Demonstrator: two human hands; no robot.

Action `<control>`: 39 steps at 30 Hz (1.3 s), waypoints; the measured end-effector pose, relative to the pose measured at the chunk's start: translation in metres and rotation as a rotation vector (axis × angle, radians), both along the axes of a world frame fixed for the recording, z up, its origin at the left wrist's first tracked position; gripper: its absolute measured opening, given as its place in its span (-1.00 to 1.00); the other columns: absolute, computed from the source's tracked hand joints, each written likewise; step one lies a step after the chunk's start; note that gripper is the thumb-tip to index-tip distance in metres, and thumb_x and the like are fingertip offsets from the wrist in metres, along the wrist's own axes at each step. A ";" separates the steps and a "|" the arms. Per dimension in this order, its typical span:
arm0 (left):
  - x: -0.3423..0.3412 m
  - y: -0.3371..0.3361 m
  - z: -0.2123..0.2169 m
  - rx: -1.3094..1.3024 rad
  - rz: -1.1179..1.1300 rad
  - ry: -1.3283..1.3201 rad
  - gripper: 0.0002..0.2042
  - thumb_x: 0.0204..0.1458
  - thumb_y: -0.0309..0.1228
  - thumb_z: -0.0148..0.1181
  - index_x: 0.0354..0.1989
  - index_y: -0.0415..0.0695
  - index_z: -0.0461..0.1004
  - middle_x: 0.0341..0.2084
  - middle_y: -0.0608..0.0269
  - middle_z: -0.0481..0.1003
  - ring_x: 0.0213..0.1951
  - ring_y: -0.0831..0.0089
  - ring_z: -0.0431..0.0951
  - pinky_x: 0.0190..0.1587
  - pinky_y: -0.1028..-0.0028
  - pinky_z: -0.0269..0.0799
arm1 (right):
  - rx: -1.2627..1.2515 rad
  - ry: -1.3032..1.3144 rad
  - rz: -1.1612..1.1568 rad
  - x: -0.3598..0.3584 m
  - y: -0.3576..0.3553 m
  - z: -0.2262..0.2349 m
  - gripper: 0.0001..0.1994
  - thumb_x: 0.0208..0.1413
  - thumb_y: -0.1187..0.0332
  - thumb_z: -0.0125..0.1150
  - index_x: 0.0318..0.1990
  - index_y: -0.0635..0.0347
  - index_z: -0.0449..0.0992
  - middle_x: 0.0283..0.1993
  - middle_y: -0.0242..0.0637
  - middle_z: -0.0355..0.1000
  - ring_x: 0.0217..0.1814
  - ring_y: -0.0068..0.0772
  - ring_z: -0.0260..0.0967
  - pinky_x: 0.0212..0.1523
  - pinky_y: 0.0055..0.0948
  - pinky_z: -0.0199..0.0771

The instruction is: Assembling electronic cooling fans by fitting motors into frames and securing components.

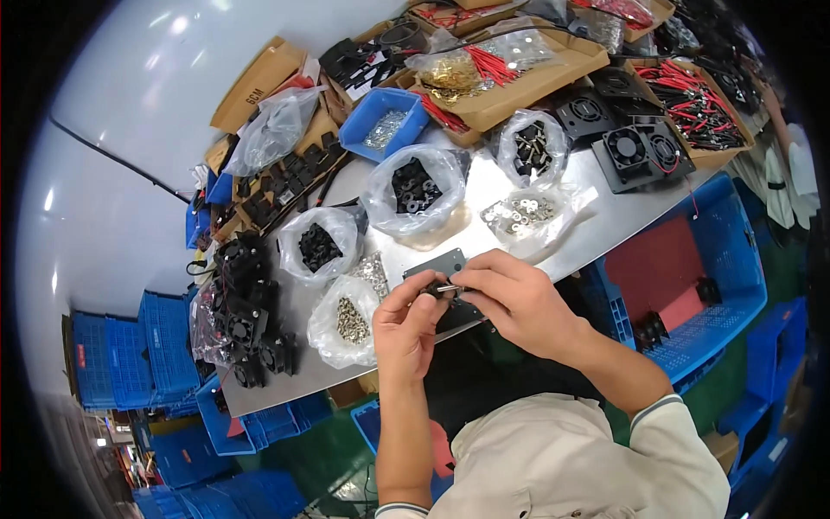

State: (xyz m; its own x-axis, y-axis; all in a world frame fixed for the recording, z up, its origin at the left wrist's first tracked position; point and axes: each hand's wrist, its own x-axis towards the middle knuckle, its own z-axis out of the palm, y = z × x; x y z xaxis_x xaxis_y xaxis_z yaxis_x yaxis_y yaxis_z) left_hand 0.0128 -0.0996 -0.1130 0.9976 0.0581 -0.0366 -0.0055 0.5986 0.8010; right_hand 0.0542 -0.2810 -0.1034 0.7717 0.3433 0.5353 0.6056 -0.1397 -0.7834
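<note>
Near the front edge of the metal table, my left hand (405, 333) pinches a small black part (435, 289) between thumb and fingers. From the right, my right hand (517, 298) closes its fingertips on a thin silvery pin or screw (448, 288) that meets the black part. Its exact kind is too small to tell, and fingers hide part of it. Just beyond and partly under the hands lies a dark flat plate (450, 261). Beside my left hand stands a clear bag of small metal fasteners (352, 322).
Open bags hold black parts (417, 183), more black pieces (318, 246), black parts with screws (531, 149) and washers (526, 212). A blue bin (356, 130) stands behind. Black fans (246, 324) pile at left; panels with fans (640, 154) lie right. A blue crate (735, 251) stands right.
</note>
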 end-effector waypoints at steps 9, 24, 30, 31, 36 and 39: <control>0.007 -0.001 0.029 0.928 0.119 -0.267 -0.73 -0.04 -0.71 0.26 -0.13 -0.25 0.60 -0.15 0.13 0.54 -0.17 0.44 0.55 -0.15 0.55 0.48 | 0.015 0.129 0.032 0.003 -0.007 -0.001 -0.77 0.00 0.57 0.30 -0.15 0.29 0.51 -0.27 -0.20 0.46 -0.28 -0.30 0.48 -0.26 -0.46 0.47; 0.008 0.005 0.028 1.538 -0.171 -0.288 -0.23 -0.25 -0.42 0.49 0.26 -0.05 0.32 0.23 0.01 0.25 0.25 0.02 0.26 0.22 0.15 0.27 | 0.400 0.702 0.151 0.000 -0.025 -0.033 -0.67 0.13 0.61 0.14 0.07 0.34 0.47 -0.10 -0.28 0.44 -0.14 -0.55 0.46 -0.09 -0.58 0.49; 0.008 0.009 0.022 1.791 -0.283 -0.243 -0.18 -0.25 -0.30 0.49 0.30 0.02 0.25 0.28 -0.06 0.16 0.31 -0.15 0.10 0.29 0.05 0.12 | 0.451 0.774 0.106 -0.001 -0.027 -0.047 -0.71 0.10 0.64 0.13 0.00 0.37 0.49 -0.09 -0.30 0.42 -0.12 -0.57 0.45 -0.12 -0.59 0.49; 0.008 0.009 0.021 1.759 -0.285 -0.244 -0.18 -0.25 -0.29 0.49 0.30 0.02 0.25 0.29 -0.08 0.15 0.31 -0.15 0.09 0.29 0.05 0.12 | 0.331 0.628 0.027 0.000 -0.030 -0.049 -0.73 0.08 0.66 0.13 -0.03 0.36 0.50 -0.11 -0.29 0.41 -0.13 -0.54 0.45 -0.14 -0.58 0.49; 0.010 0.013 0.019 1.835 -0.282 -0.230 -0.15 -0.25 -0.22 0.49 0.32 0.02 0.23 0.29 -0.11 0.13 0.32 -0.16 0.08 0.29 0.06 0.13 | -0.039 0.354 -0.079 -0.001 -0.037 -0.046 -0.74 0.00 0.68 0.14 -0.12 0.32 0.49 -0.15 -0.24 0.39 -0.19 -0.42 0.45 -0.22 -0.53 0.48; 0.012 0.015 0.018 1.796 -0.314 -0.256 -0.13 -0.25 -0.19 0.48 0.32 -0.01 0.21 0.28 -0.12 0.13 0.30 -0.15 0.11 0.28 0.08 0.15 | -0.093 0.317 -0.080 -0.003 -0.036 -0.047 -0.73 -0.02 0.67 0.17 -0.11 0.29 0.49 -0.15 -0.20 0.39 -0.22 -0.33 0.44 -0.26 -0.50 0.46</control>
